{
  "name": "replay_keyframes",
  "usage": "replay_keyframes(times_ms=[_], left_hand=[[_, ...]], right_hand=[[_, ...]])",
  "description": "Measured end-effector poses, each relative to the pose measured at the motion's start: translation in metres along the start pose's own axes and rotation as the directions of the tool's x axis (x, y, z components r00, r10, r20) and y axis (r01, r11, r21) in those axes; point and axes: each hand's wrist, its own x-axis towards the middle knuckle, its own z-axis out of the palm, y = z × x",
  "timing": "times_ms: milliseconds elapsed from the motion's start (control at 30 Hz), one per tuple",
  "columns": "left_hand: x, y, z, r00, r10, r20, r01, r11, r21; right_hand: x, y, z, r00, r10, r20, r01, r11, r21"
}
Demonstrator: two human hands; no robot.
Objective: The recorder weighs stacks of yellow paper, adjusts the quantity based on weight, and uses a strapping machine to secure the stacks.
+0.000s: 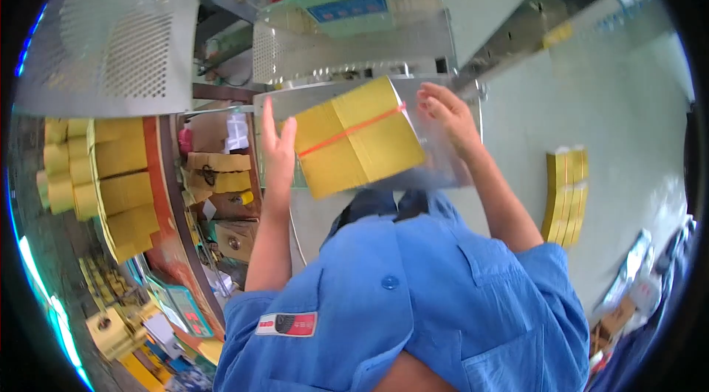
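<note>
A block-shaped yellow cardboard bundle (358, 145), with an orange-red strap (351, 131) around its middle, lies tilted on the metal worktable (447, 168) in front of me. At its left edge, my left hand (278, 152) stands upright with fingers stretched and thumb apart, touching or nearly touching the cardboard. My right hand (452, 117) is off the bundle's right side, its fingers loosely bent and spread, holding nothing. The bundle's underside is hidden.
Behind the worktable is a machine with a clear cover (354, 30). A perforated metal panel (133, 52) rises at the left, above stacked yellow cardboard (122, 170). More strapped yellow bundles (567, 196) stand on the floor at right. A shelf (221, 163) holds boxes.
</note>
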Motion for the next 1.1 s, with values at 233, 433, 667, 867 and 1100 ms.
replay_keyframes(times_ms=[233,433,667,867,1100], left_hand=[[0.081,0.079,0.090,0.770,0.160,0.617,-0.308,0.941,0.141],[0.101,0.065,0.130,0.533,-0.157,0.832,-0.203,0.930,0.306],[0.099,0.051,0.126,0.535,-0.081,0.841,-0.285,0.920,0.270],[0.095,0.055,0.091,0.588,0.056,0.807,-0.208,0.975,0.083],[0.053,-0.023,-0.057,0.972,-0.232,0.046,0.234,0.916,-0.325]], right_hand=[[-0.094,0.037,0.001,0.986,0.008,-0.167,-0.050,0.967,-0.249],[-0.099,0.040,0.051,0.843,-0.331,-0.424,0.125,0.887,-0.445],[-0.101,0.051,0.069,0.735,-0.482,-0.477,0.166,0.810,-0.563],[-0.108,0.051,0.050,0.845,-0.373,-0.383,0.145,0.849,-0.508],[-0.051,0.005,0.025,0.960,-0.124,-0.251,0.113,0.992,-0.059]])
